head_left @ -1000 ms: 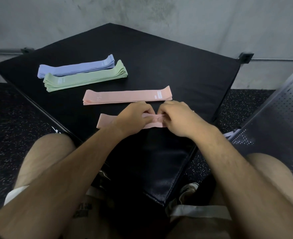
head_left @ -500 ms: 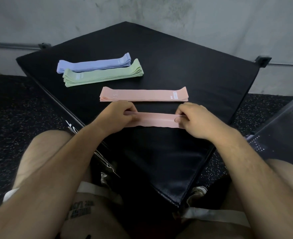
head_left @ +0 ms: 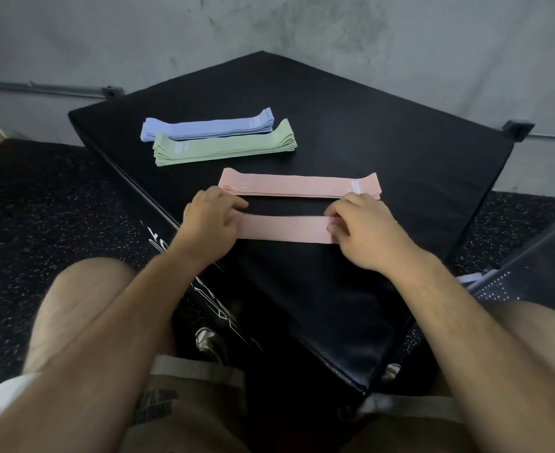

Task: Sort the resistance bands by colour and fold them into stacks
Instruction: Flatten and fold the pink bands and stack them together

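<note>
The left hand and right hand each pinch one end of the pink band; better to hold it taut (edges matched), then lay it squarely on the pink stack.

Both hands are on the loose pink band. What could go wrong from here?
1. The band is held flat by its ends between left hand and right hand; if one end slips, it may spring back and bunch up.
2. The pink stack lies just beyond the knuckles; carrying the band over could knock it askew.
</note>
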